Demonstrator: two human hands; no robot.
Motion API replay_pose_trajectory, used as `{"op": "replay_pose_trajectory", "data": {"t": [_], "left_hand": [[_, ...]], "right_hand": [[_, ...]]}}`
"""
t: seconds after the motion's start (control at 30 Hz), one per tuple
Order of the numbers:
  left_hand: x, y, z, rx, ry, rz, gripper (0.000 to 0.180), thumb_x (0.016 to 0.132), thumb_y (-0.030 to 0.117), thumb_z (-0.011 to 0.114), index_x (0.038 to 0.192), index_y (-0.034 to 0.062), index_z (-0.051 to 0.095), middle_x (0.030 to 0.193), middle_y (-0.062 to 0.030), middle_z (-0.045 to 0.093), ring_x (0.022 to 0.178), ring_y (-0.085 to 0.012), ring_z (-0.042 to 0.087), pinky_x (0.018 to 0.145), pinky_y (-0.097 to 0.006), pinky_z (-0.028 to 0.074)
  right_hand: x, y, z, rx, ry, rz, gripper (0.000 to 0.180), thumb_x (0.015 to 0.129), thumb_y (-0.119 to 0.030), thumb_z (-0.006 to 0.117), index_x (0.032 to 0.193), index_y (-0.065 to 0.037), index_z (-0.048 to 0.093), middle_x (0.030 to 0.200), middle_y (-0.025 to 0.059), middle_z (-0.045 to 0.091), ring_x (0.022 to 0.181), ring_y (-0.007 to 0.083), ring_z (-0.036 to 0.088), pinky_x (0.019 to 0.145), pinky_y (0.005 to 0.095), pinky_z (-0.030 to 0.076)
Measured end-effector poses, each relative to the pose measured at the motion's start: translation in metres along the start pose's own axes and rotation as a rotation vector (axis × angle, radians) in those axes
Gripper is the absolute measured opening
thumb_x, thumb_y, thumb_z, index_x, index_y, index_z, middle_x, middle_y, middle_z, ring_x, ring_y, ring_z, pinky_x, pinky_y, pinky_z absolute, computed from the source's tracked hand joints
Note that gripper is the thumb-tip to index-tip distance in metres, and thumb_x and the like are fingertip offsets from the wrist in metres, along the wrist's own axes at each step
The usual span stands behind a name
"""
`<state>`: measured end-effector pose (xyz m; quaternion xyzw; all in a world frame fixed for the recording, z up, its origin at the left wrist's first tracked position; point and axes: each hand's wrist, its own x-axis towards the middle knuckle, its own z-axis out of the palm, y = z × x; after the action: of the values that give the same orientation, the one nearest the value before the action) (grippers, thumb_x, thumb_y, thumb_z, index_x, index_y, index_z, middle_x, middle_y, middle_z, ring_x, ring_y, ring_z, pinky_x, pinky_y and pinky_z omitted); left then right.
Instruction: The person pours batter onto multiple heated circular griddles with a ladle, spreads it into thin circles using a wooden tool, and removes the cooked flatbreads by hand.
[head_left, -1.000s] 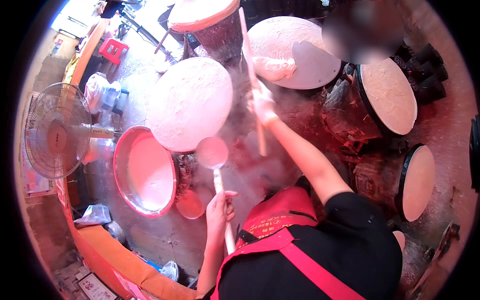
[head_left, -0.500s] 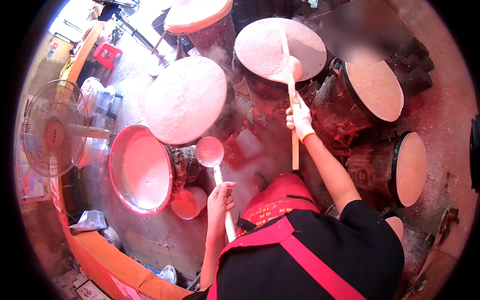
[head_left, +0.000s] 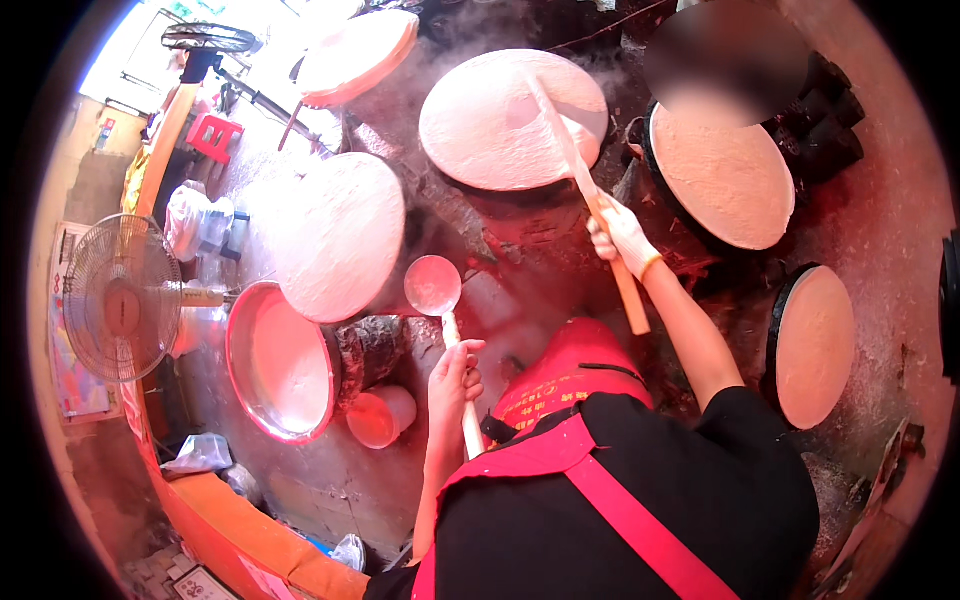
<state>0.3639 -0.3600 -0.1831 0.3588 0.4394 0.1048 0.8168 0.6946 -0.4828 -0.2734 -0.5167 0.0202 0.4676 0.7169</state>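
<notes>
My right hand [head_left: 622,235], in a pale glove with a yellow band at the wrist, is closed around a long flat wooden scraper [head_left: 562,135]. The blade lies slanting across a round griddle [head_left: 606,117] at the far middle, on a layer of pale batter [head_left: 475,125]. To the right of the blade a greyer patch shows, with a paler lump of batter beside the wood. Nearer, my left hand [head_left: 455,380] grips the light handle of a ladle [head_left: 433,287]. The ladle's round bowl hangs above the floor, away from the griddles; its contents I cannot make out.
More batter-covered griddles stand around me: one left [head_left: 340,235], two right [head_left: 722,180] [head_left: 815,345], and one far left [head_left: 360,55]. A red-rimmed basin [head_left: 238,375] and a red bucket [head_left: 380,415] sit near-left. There is a fan [head_left: 122,300] at the left, and steam rises.
The scraper has tilted, its handle end swinging right, and the greyer patch on the griddle is smaller. My right hand has moved slightly right and nearer. The view has shifted; my left hand keeps the ladle.
</notes>
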Motion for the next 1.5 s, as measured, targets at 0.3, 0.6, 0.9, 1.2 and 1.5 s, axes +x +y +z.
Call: {"op": "replay_pose_trajectory", "data": {"t": [0.3,0.6,0.9,1.2,1.5], "left_hand": [[0.023,-0.012,0.062,-0.063,0.011,-0.024,0.039,0.100,0.034,0.045,0.115,0.0001,0.056,0.084,-0.0013,0.044,0.055,-0.0036,0.035,0.043,-0.015,0.028],[0.030,0.005,0.079,-0.055,0.108,-0.016,0.049,0.100,0.043,0.040,0.140,0.0167,0.033,0.075,-0.0038,0.050,0.049,-0.0079,0.037,0.041,-0.019,0.032],[0.040,0.021,0.047,-0.063,0.071,0.017,0.030,0.097,0.027,0.053,0.114,0.0024,0.052,0.074,-0.0011,0.048,0.054,-0.0059,0.042,0.041,-0.021,0.033],[0.048,0.051,0.034,-0.043,-0.111,-0.115,0.017,0.096,0.020,0.056,0.105,0.0053,0.051,0.079,-0.0008,0.048,0.051,-0.0033,0.037,0.039,-0.016,0.027],[0.070,0.065,0.048,0.029,-0.133,-0.162,0.012,0.094,0.015,0.055,0.095,0.0064,0.047,0.075,0.0005,0.047,0.052,-0.0023,0.037,0.039,-0.015,0.027]], "right_hand": [[0.020,-0.047,-0.069,-0.295,-0.183,0.138,0.049,0.097,-0.039,0.050,0.142,-0.025,0.038,0.066,-0.0018,0.048,0.041,0.0042,0.031,0.036,0.0200,0.025],[0.113,-0.062,-0.010,-1.010,0.085,-0.557,0.043,0.092,-0.032,0.051,0.132,-0.015,0.052,0.115,0.0154,0.061,0.104,0.0283,0.059,0.088,0.0336,0.045],[0.055,-0.007,0.050,-0.192,0.291,-0.409,0.038,0.092,-0.013,0.057,0.130,-0.013,0.056,0.063,-0.0051,0.051,0.043,0.0041,0.038,0.036,0.0255,0.031],[0.036,0.014,0.023,-0.154,0.457,-0.428,0.037,0.095,-0.019,0.055,0.132,-0.022,0.053,0.061,-0.0068,0.047,0.036,0.0029,0.032,0.030,0.0207,0.026],[0.056,-0.048,0.030,-0.249,0.418,-0.268,0.036,0.094,-0.019,0.055,0.131,-0.021,0.055,0.058,-0.0067,0.043,0.036,0.0045,0.032,0.032,0.0199,0.028]]}}
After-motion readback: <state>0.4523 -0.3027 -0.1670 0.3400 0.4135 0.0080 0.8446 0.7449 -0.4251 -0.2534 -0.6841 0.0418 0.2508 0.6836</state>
